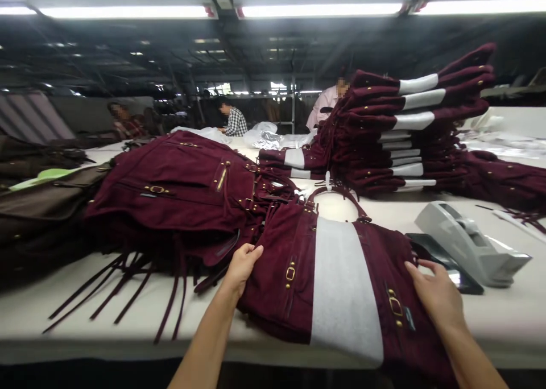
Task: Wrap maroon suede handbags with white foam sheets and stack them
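A maroon handbag with brass buckles lies at the table's front edge, its lower part hanging over. Around its middle runs a wide pale grey band, and a looped handle points away from me. My left hand pinches the bag's left side between thumb and fingers. At the opposite side, my right hand grips the edge, thumb and fingers closed on it. The fingertips under the fabric are hidden.
Left of the bag is a pile of maroon bags with dangling straps. Behind stands a tall stack of banded bags. A grey tape dispenser sits on the right by a dark flat object. Brown bags lie far left; several people work beyond.
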Demonstrator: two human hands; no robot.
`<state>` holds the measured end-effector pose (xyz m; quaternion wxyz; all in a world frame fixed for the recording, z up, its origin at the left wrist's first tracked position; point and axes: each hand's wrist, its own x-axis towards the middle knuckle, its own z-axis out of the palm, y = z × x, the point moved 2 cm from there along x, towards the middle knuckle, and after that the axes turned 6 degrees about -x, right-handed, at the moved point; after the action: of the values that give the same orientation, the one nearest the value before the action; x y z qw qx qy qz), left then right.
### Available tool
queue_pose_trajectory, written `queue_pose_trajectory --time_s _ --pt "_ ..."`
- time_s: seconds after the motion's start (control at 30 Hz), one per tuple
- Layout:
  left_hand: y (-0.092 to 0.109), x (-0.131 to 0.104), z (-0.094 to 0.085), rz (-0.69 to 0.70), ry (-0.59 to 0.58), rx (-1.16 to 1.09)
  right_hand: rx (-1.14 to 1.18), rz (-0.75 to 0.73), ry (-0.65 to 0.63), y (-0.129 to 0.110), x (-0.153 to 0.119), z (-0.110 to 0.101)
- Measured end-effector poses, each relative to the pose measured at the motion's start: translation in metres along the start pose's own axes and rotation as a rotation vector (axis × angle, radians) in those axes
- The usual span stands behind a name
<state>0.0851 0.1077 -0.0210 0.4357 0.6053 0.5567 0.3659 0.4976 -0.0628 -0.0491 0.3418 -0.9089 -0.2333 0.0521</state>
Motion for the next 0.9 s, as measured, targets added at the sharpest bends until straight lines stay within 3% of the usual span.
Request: queue_pose_trajectory --time_s 0.07,0.2,0.4,0.57,0.77,0.9 --pt "-0.003 -0.001 -0.001 -0.01 0.026 0.039 -0.166 -0.067 0.028 -0.002 -0.002 -0.001" --pt "0.005 -0.006 -0.004 0.005 0.041 0.242 -0.162 -0.253 0.159 -0.005 -0.006 -0.001" --pt "0.054 -0.023 -0.006 0.177 0.031 0.581 -0.16 -0.232 0.106 -0.003 -0.004 0.0" --pt "0.084 0.005 0.01 0.255 0.016 0.637 -0.199 -0.276 0.141 -0.005 -0.008 0.0" --pt "0.071 0.041 0.035 0.092 0.053 0.51 -0.268 -0.291 0.148 -0.011 -0.015 -0.008" --pt "0.056 0.053 0.045 0.008 0.116 0.368 -0.334 -0.302 0.157 0.001 -0.005 -0.005"
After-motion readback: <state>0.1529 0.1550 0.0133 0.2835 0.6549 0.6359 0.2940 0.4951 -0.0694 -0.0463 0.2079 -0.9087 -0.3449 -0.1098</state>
